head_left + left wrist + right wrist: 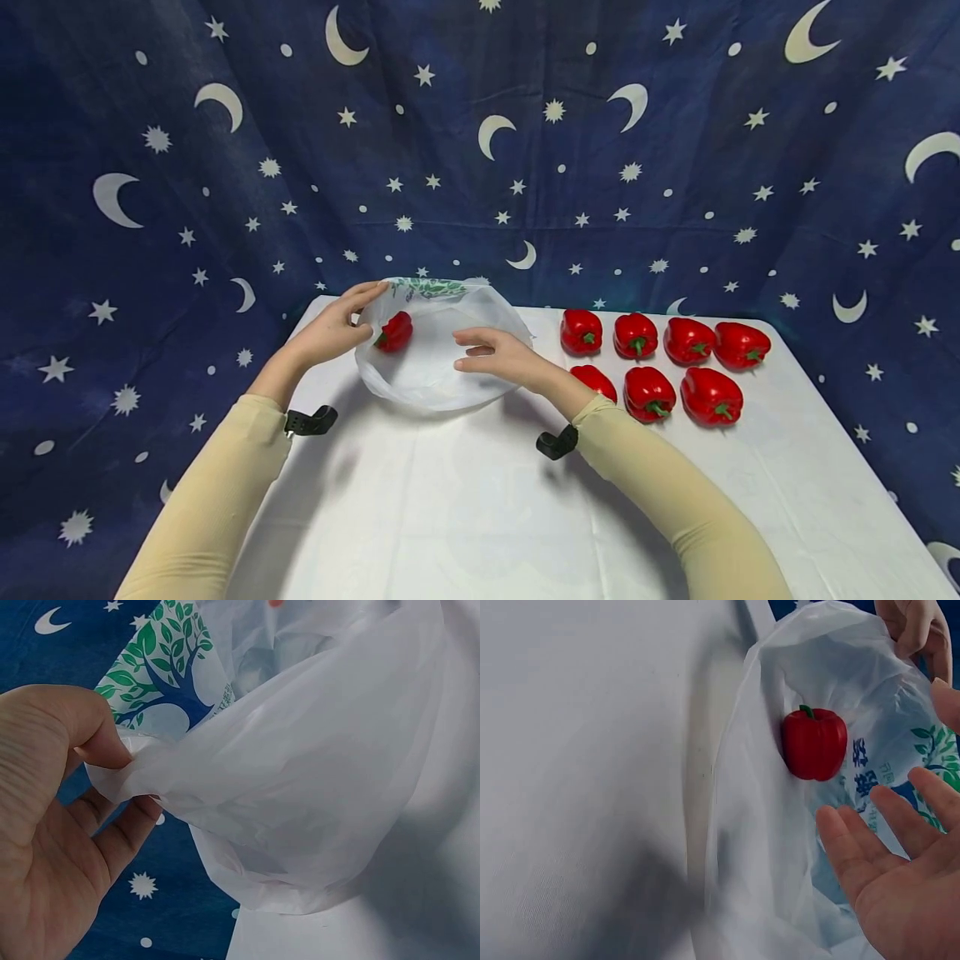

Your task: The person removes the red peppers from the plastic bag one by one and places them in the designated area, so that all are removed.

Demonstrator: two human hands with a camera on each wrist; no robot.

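A white plastic bag point(431, 397) with a green-leaved tree print stands with its mouth spread wide. My left hand point(333, 327) pinches the bag's rim between thumb and fingers; in the left wrist view, the left hand point(67, 787) has the thin film folded in its grip. Inside the bag mouth is a red bell pepper point(397, 332) with a green stem, near the left hand. In the right wrist view this bell pepper point(814, 744) appears apart from all fingers. My right hand point(502, 358) hovers over the mouth's right side, fingers spread and holding nothing.
Several red bell peppers lie in two rows on the white table point(465, 508), to the right of the bag. One front-row pepper point(595, 381) is partly hidden behind my right forearm. A dark blue curtain point(450, 133) with moons and stars hangs behind the table.
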